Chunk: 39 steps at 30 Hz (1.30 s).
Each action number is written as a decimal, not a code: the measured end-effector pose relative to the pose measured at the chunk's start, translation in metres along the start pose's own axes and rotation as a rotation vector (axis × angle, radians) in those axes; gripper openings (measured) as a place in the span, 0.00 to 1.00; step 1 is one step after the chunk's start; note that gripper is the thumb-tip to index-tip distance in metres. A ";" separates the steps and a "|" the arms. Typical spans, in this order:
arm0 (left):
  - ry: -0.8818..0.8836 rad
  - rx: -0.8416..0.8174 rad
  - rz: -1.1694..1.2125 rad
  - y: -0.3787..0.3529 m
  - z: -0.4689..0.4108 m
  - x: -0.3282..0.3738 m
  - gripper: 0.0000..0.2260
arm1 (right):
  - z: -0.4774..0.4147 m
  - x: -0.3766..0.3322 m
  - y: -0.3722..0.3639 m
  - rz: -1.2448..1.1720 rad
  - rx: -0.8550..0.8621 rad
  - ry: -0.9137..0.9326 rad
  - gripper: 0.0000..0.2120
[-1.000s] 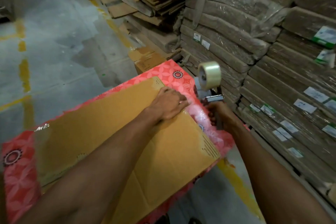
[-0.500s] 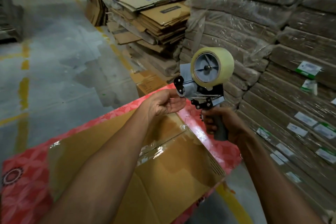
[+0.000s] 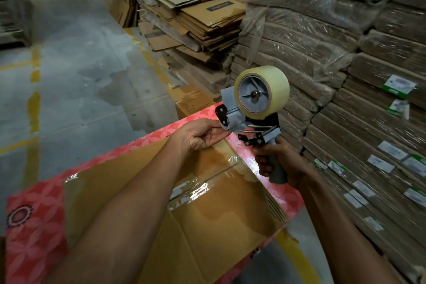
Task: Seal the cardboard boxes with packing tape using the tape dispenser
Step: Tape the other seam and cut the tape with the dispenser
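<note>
**Dispenser lifted off the taped box**

The right hand (image 3: 280,163) has its fingers wrapped tight round the grey handle of the tape dispenser (image 3: 251,122), holding it upright in the air above the far right corner of the red floral table (image 3: 34,226). The roll of clear tape (image 3: 280,85) sits at the top, its hub facing the camera.

The left hand (image 3: 200,136) reaches in from the left, palm turned up, and its fingertips meet the dispenser's front end just under the black roller bracket. I cannot tell whether they pinch a loose tape end or only touch the metal.

Below both forearms the cardboard box (image 3: 207,214) lies flat on the table, covering most of it, with its far corner close to the table's far right corner. A glossy strip of tape (image 3: 191,189) runs along its centre seam toward that far edge.

Beyond the table stand stacks of flattened cartons (image 3: 202,18), and to the right plastic-wrapped cardboard bundles (image 3: 345,53) — many with white labels.
</note>
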<state>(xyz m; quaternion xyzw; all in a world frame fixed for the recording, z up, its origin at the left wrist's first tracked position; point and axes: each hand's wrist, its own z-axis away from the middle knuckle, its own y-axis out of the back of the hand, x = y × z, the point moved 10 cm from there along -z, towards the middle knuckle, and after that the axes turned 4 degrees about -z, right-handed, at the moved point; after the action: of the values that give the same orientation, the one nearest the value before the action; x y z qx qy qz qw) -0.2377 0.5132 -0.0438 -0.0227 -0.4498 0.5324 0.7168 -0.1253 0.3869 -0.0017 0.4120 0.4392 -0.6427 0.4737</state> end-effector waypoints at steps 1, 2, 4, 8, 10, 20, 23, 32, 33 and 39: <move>-0.009 0.014 -0.039 0.001 0.000 0.001 0.03 | 0.001 -0.001 0.001 0.010 0.008 0.008 0.14; -0.022 0.043 -0.093 0.003 -0.001 0.003 0.03 | 0.002 -0.002 0.002 0.022 0.014 0.019 0.15; -0.049 0.106 -0.207 0.007 -0.001 0.011 0.06 | 0.004 -0.002 0.002 0.046 0.013 0.025 0.15; -0.143 0.234 -0.517 0.010 -0.002 0.043 0.13 | 0.010 0.002 -0.002 0.123 0.063 0.022 0.09; -0.255 0.341 -0.694 0.020 -0.004 0.074 0.12 | 0.017 0.006 -0.002 0.149 0.095 0.034 0.05; -0.489 0.520 -1.247 0.037 -0.024 0.089 0.13 | 0.023 0.063 0.001 0.116 0.171 -0.056 0.05; -0.591 0.600 -1.237 0.043 -0.025 0.089 0.11 | 0.011 0.066 0.002 0.102 0.190 -0.081 0.02; -0.584 0.616 -1.318 0.057 -0.041 0.092 0.10 | -0.010 0.065 -0.002 0.072 0.209 -0.117 0.13; -0.557 0.603 -1.354 0.057 -0.043 0.091 0.10 | -0.011 0.066 -0.001 0.084 0.214 -0.130 0.09; -0.248 0.628 -1.411 0.101 -0.065 0.085 0.08 | -0.014 0.070 0.000 0.198 0.278 -0.181 0.09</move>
<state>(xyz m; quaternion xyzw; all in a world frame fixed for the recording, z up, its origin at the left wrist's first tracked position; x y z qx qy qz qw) -0.2669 0.6519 -0.0812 0.5321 -0.2630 0.0518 0.8032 -0.1383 0.3834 -0.0719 0.4552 0.2593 -0.6817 0.5107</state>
